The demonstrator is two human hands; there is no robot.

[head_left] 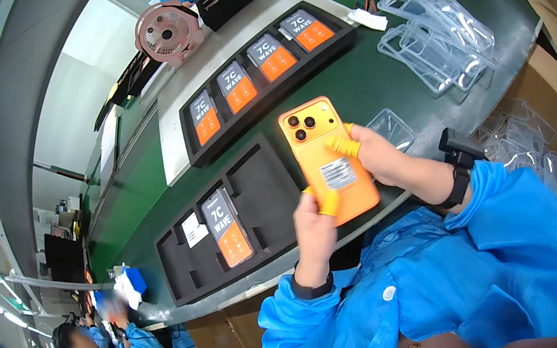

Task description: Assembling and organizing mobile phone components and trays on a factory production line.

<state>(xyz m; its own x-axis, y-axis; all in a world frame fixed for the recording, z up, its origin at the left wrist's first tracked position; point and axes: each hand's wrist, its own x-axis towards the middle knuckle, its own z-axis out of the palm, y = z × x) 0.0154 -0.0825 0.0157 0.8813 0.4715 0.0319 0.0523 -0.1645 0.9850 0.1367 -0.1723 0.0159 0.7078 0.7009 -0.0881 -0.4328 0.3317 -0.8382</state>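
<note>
Between my two hands is an orange smartphone (316, 161), its back turned up, with a camera cluster at the top and a white printed label lower down. My left hand (314, 226) grips the lower left edge, the thumb in a yellow finger cot. The right hand (379, 154) holds the upper right edge, also with a yellow cot on the thumb. The other fingers are hidden behind the phone. Partly behind my right hand lies a clear phone case (389, 128). Left of the held phone, a black tray (261, 176) carries another phone (225, 228) and a white label (194, 229).
A second black tray (194, 159) farther off bears several phones with grey and orange fronts. Loose clear cases (441, 41) pile up on the green table (333, 59) at the right, more in a cardboard box (526, 139). Beyond are a pink fan (167, 33) and co-workers.
</note>
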